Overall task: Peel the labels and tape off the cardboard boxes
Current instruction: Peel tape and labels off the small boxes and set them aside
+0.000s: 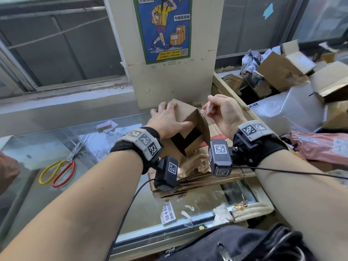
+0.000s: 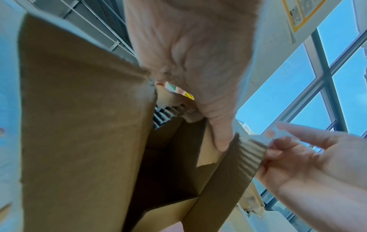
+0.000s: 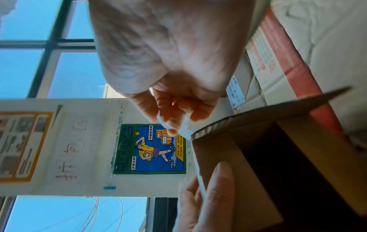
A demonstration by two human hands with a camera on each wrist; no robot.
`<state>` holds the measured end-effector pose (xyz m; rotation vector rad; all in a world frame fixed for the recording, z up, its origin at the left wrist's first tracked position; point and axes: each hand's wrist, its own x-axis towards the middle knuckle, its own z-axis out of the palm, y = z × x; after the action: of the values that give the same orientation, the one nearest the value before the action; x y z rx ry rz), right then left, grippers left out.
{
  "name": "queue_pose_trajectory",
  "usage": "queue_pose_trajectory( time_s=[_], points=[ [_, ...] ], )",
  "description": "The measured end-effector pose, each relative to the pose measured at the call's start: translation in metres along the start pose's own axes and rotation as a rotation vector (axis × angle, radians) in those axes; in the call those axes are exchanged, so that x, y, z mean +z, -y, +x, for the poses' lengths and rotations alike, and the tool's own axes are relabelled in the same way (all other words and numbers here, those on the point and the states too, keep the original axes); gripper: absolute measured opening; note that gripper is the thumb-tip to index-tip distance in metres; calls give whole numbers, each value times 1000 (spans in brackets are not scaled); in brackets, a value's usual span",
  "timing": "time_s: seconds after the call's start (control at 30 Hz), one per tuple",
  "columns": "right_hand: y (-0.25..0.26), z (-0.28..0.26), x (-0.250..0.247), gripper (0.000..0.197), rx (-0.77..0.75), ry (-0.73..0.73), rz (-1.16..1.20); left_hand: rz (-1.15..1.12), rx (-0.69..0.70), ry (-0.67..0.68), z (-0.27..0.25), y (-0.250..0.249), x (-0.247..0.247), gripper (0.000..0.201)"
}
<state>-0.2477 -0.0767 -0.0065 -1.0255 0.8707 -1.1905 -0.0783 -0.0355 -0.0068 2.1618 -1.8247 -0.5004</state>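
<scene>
Over the glass counter [image 1: 56, 147], hands [image 1: 169, 119] [image 1: 224, 112] grip box [image 1: 190, 113], pinch tape [image 1: 207, 108].

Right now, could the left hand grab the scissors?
Probably yes, once it lets go. The left hand is holding the cardboard box, but the scissors lie uncovered on the glass counter beside that arm.

Glass-topped counter [image 1: 56, 140], cream pillar [image 1: 169, 80] with poster [image 1: 163, 29], windows [image 1: 56, 44] either side, probably daylight outside.

Blurred, partly finger-hidden — the tape [image 1: 206, 108]
</scene>
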Motion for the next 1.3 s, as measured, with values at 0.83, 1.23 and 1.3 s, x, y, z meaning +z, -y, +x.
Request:
queue_pose_trajectory(
  time_s=[0.83, 1.23, 1.3],
  points=[
    [20, -1, -22, 51, -2, 32, -173, -727, -248, -227, 9, -12, -17, 97],
    [5, 4, -37, 15, -30, 57, -629, -341, 86, 21, -6, 1, -3, 134],
    [8, 1, -39, 29, 38, 93, -591, -330, 160, -29, -7, 4, 1, 126]
  ],
)
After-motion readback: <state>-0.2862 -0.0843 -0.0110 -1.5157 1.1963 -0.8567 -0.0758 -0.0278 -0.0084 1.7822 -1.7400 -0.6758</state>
